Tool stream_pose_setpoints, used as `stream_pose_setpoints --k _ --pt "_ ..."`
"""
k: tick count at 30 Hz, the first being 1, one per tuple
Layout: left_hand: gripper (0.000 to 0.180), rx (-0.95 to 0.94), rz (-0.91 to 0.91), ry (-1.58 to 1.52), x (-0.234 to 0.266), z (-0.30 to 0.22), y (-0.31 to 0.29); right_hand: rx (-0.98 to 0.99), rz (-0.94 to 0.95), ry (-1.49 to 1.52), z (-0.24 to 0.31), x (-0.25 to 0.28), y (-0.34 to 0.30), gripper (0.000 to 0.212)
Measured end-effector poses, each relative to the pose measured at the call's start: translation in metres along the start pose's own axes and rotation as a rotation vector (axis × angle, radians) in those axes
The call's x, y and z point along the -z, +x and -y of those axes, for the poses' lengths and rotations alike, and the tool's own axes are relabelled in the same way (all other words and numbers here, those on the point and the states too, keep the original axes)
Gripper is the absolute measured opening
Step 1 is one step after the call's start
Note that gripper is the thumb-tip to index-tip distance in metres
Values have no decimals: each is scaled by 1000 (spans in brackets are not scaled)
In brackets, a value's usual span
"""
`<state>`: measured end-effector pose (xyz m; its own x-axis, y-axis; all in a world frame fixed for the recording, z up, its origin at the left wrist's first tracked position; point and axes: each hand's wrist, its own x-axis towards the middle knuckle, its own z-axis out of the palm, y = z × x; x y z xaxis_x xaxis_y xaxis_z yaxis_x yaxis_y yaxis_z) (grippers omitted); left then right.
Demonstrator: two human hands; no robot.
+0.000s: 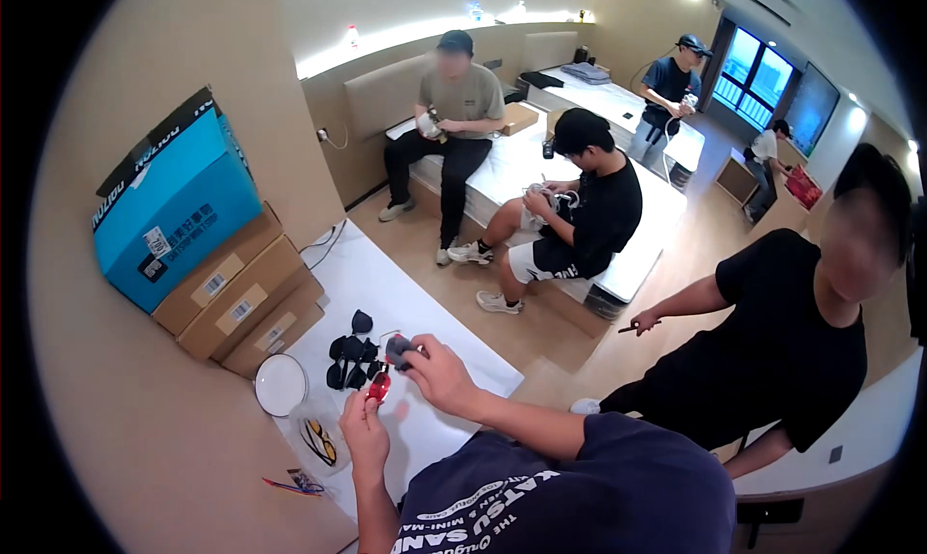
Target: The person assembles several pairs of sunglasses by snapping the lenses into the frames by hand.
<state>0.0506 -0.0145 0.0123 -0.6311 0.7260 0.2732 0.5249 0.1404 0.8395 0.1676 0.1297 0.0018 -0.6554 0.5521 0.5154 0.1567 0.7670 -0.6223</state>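
My left hand (365, 430) pinches a pair of red-lensed glasses (379, 388) above the white table. My right hand (439, 378) is closed on a dark grey cloth (400, 351), held right at the upper end of the glasses. Whether the cloth presses on a lens is too small to tell. Just beyond both hands lie several dark sunglasses (348, 358) in a group on the table. Near my left wrist sits a clear plastic container (307, 454) with yellow-lensed glasses (322, 440) in it.
A white plate (281, 384) with a dark rim stands at the table's left side. Brown cartons (241, 298) and a blue box (179, 206) are stacked behind it. Close on my right stands a person in black (763, 341); other people sit on beds or stand farther off.
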Motion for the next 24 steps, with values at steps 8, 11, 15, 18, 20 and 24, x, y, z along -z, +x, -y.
stream_pose_setpoints --k 8,11,15,18,20,24 --pt "14 -96 -46 73 -11 12 -7 135 -6 58 -19 -21 3 18" --pt "21 15 -42 47 -4 26 -15 80 131 68 8 -15 6 20" --pt "21 -57 -4 76 -7 21 -5 -63 -13 27 1 -5 18 23" --pt "22 -54 -14 54 -8 27 -1 69 50 32 13 3 17 23" --pt "22 -56 20 91 -8 29 0 -91 -49 41 -8 0 25 22" --pt "25 -7 -14 67 -9 43 -5 59 13 27 1 -1 22 22"
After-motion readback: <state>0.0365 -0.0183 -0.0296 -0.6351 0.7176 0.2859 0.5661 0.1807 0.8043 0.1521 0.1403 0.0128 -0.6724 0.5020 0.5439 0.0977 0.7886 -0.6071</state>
